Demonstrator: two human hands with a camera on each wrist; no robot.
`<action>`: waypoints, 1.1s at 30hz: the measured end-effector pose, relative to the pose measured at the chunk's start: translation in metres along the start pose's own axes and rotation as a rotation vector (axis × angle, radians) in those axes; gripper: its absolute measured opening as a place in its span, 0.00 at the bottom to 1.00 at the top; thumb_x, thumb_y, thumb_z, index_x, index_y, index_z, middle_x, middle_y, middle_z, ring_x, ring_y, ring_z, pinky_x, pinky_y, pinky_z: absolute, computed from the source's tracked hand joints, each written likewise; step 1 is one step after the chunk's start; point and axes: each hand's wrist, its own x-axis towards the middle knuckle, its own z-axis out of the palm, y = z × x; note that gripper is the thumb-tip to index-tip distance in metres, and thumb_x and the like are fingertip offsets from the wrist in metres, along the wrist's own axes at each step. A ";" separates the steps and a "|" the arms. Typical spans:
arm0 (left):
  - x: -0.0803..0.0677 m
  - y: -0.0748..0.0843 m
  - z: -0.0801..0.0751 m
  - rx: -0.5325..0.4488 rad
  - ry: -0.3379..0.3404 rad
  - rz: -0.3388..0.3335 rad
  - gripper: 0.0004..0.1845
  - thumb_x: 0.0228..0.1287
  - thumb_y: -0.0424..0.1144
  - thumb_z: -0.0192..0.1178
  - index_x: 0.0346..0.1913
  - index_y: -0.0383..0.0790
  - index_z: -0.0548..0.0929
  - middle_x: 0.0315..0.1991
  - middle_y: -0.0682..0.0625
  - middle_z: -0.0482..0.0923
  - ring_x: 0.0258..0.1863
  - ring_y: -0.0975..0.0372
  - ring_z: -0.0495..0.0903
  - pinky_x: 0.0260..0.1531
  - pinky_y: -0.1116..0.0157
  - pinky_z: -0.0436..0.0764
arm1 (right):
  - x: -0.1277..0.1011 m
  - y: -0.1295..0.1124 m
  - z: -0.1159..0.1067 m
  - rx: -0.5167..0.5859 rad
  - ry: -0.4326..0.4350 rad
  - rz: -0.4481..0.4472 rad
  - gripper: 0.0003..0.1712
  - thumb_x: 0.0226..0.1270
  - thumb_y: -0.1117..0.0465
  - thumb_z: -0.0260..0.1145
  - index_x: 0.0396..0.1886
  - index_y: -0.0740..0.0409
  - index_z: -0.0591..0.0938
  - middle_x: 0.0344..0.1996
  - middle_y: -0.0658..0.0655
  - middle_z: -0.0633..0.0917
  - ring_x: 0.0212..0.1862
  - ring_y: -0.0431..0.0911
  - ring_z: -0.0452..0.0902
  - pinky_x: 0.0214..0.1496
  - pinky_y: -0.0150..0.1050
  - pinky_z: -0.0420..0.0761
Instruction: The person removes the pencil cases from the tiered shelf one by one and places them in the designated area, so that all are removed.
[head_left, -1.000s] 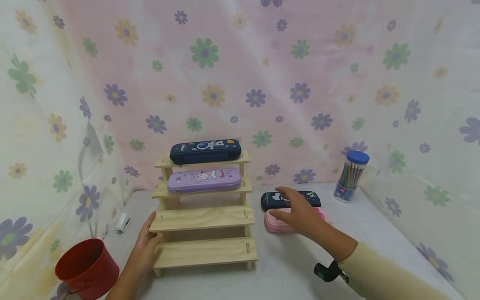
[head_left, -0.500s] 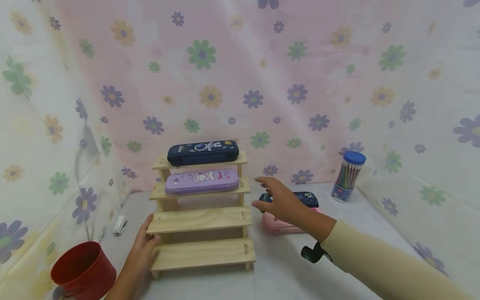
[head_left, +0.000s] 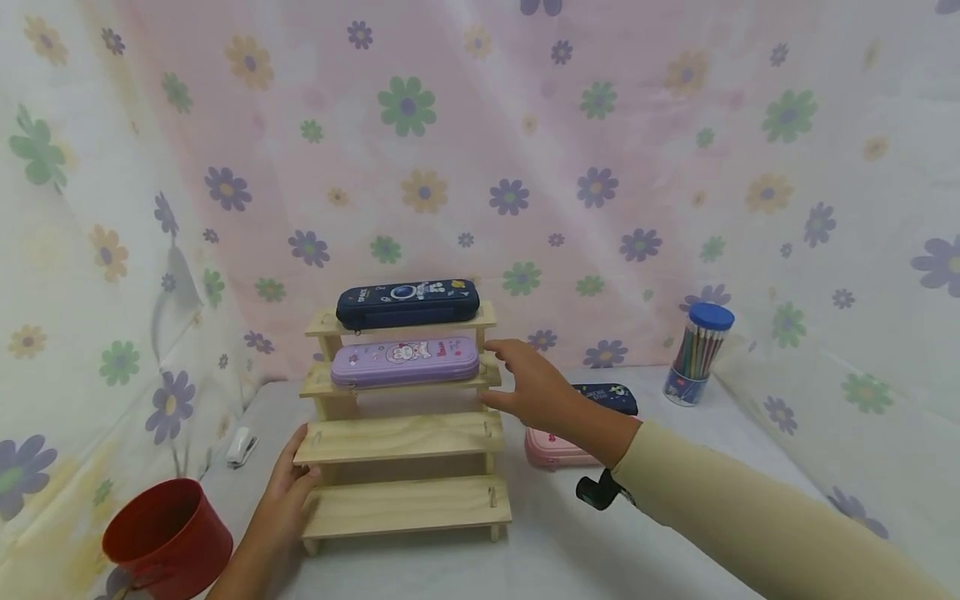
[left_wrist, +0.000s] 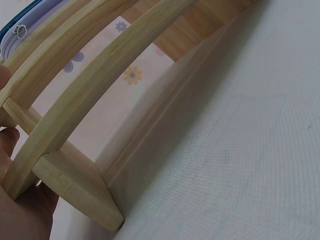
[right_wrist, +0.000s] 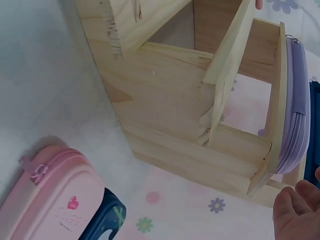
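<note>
Altogether 4 pencil cases [head_left: 406, 361], 1 rack [head_left: 401, 436]; left hand [head_left: 288, 487] grips it, right hand [head_left: 534, 390] spread

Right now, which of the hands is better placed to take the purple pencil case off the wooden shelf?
Probably the right hand: it hovers open at the right end of the purple pencil case. The left hand grips the wooden shelf lower down, at its left side.

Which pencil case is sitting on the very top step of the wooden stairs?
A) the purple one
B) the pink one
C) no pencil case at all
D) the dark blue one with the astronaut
D: the dark blue pencil case lies on the top step of the wooden rack, with the purple pencil case one step below it.
</note>
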 end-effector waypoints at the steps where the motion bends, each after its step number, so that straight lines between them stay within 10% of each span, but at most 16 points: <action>1: 0.000 0.000 0.000 0.008 0.003 0.007 0.40 0.82 0.29 0.43 0.86 0.46 0.35 0.84 0.29 0.39 0.79 0.37 0.48 0.70 0.64 0.61 | 0.002 -0.002 0.000 -0.008 0.002 -0.001 0.49 0.67 0.41 0.75 0.81 0.48 0.65 0.77 0.53 0.70 0.73 0.56 0.73 0.70 0.57 0.77; 6: 0.000 0.000 0.000 0.015 0.014 0.015 0.40 0.82 0.28 0.42 0.86 0.45 0.36 0.84 0.29 0.38 0.80 0.38 0.48 0.52 0.84 0.61 | 0.012 -0.009 0.003 -0.043 0.010 0.009 0.51 0.65 0.38 0.75 0.82 0.47 0.65 0.78 0.51 0.69 0.73 0.53 0.71 0.72 0.56 0.75; 14: 0.002 0.002 0.001 0.014 0.023 -0.028 0.41 0.81 0.27 0.42 0.86 0.48 0.35 0.85 0.32 0.36 0.81 0.36 0.45 0.76 0.34 0.47 | 0.031 -0.016 0.014 -0.073 0.024 -0.014 0.50 0.63 0.40 0.77 0.80 0.49 0.67 0.76 0.52 0.70 0.77 0.51 0.66 0.76 0.53 0.71; 33: -0.001 0.002 0.001 -0.010 -0.007 -0.053 0.40 0.84 0.32 0.42 0.86 0.52 0.34 0.85 0.36 0.34 0.82 0.36 0.41 0.75 0.30 0.45 | 0.045 -0.037 0.044 -0.065 0.147 0.053 0.52 0.59 0.37 0.79 0.77 0.54 0.72 0.75 0.56 0.70 0.72 0.56 0.67 0.69 0.51 0.75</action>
